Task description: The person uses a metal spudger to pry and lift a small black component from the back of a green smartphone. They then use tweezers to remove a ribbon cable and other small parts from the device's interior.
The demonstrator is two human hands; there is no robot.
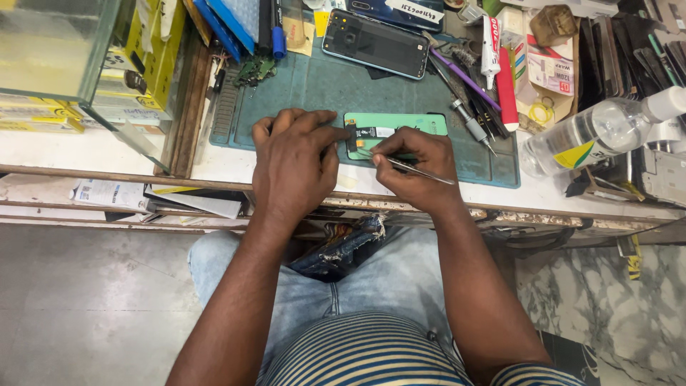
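— Metal tweezers [420,170] sit pinched in the right hand [414,168], fingers closed tight round them just below the frame's centre, tips aimed left at the green phone part [396,127].

— And the left hand [294,161]?

— Its grip is loosely curled, holding nothing; the fingertips press down on the part's left end, at the small dark strip there.

— Where does the part lie?

— Flat on the teal mat [321,86] near the worktop [86,150] front edge. Farther up, a dark phone [375,44] lies on the mat; at the right, a clear bottle [600,132] lies on its side.
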